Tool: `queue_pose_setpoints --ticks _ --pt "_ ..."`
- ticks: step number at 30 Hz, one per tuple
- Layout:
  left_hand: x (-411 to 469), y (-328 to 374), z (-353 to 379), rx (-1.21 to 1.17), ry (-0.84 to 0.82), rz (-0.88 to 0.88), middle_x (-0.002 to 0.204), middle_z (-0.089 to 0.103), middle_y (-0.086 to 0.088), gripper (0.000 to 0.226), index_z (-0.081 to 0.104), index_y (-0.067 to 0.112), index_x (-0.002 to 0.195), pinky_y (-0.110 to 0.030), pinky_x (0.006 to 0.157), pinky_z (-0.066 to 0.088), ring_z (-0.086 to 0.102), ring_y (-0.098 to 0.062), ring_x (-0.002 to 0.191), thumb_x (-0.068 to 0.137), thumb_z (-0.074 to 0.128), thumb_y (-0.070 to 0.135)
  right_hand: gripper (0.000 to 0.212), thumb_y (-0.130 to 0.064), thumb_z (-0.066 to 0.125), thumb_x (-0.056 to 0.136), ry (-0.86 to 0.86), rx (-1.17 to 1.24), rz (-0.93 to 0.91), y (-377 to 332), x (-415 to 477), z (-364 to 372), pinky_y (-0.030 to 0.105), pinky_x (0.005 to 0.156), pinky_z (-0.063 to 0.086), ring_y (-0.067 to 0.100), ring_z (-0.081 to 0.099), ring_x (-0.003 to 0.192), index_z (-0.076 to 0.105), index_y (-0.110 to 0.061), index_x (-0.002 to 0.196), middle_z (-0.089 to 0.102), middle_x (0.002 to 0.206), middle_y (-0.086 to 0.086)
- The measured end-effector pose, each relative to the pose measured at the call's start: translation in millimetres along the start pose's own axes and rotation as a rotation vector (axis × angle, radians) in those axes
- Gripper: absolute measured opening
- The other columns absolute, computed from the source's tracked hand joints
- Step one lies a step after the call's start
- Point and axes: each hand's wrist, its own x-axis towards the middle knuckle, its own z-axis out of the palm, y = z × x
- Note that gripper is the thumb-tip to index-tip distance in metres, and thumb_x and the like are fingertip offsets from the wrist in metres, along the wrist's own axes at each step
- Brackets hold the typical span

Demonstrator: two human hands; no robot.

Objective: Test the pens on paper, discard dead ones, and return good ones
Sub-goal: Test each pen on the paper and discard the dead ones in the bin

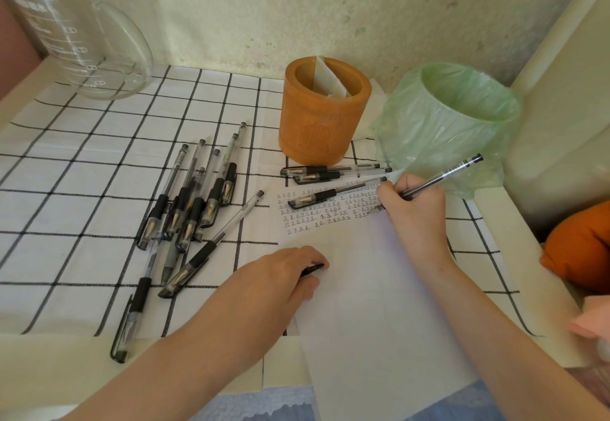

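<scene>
While my left hand (284, 272) presses the near part of the paper (363, 288) flat — its grip curled round a small dark piece, probably a pen cap (313, 268) — my right hand (414, 209) works at the paper's far edge. Its grip is clamped on a pen (442, 174), tip down at the written marks, long axis slanting up and away to the right, toward the green-lined bin (462, 123) beyond the paper. Pens like this are light, stiff and smooth — best held low on the barrel. Left of the paper lies the pile of pens (191, 209); behind it stands the wooden holder (323, 123).
</scene>
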Motion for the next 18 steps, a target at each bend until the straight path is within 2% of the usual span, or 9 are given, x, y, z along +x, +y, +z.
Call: queue_pose_setpoints --ticks 4,7,10,15,18 --pt "-0.4 0.3 -0.2 -0.001 0.001 -0.003 0.082 0.047 0.026 0.026 0.045 0.041 0.12 0.0 0.066 0.033 0.045 0.013 0.069 0.098 0.036 0.029 0.031 0.003 0.058 0.079 -0.006 0.01 0.0 -1.6 -0.4 -0.4 0.014 0.044 0.024 0.006 0.025 0.046 0.038 -0.002 0.055 0.029 0.052 0.006" --pt "-0.1 0.9 -0.4 0.004 -0.005 -0.008 0.082 0.047 0.025 0.026 0.045 0.04 0.12 0.0 0.066 0.033 0.045 0.013 0.07 0.098 0.036 0.029 0.03 0.002 0.058 0.079 -0.008 0.015 -0.001 -1.2 -0.6 -0.4 0.017 0.045 0.024 0.008 0.025 0.049 0.038 0.002 0.057 0.03 0.053 0.007" --pt "0.2 1.7 -0.8 0.009 -0.01 -0.008 0.08 0.046 0.025 0.026 0.045 0.039 0.12 0.0 0.066 0.034 0.044 0.019 0.069 0.098 0.036 0.028 0.031 0.002 0.058 0.079 -0.008 0.012 -0.007 -1.3 -0.7 -0.4 0.017 0.045 0.024 0.008 0.025 0.05 0.038 -0.001 0.056 0.029 0.053 0.006" --pt "0.4 3.4 -1.7 0.012 -0.01 -0.018 0.081 0.046 0.025 0.026 0.045 0.039 0.12 -0.001 0.067 0.035 0.045 0.013 0.069 0.098 0.036 0.029 0.034 0.002 0.058 0.078 0.004 0.022 0.001 -2.2 -0.6 -0.3 0.019 0.045 0.023 0.01 0.025 0.05 0.035 -0.009 0.055 0.028 0.051 0.001" --pt "-0.4 3.2 -2.3 0.003 -0.012 -0.021 0.083 0.048 0.024 0.026 0.046 0.039 0.119 -0.002 0.068 0.035 0.046 0.011 0.071 0.098 0.037 0.029 0.038 0.003 0.057 0.078 0.01 0.024 0.004 -1.9 -0.6 -1.0 0.015 0.044 0.023 0.006 0.025 0.046 0.033 -0.012 0.054 0.027 0.047 -0.007"
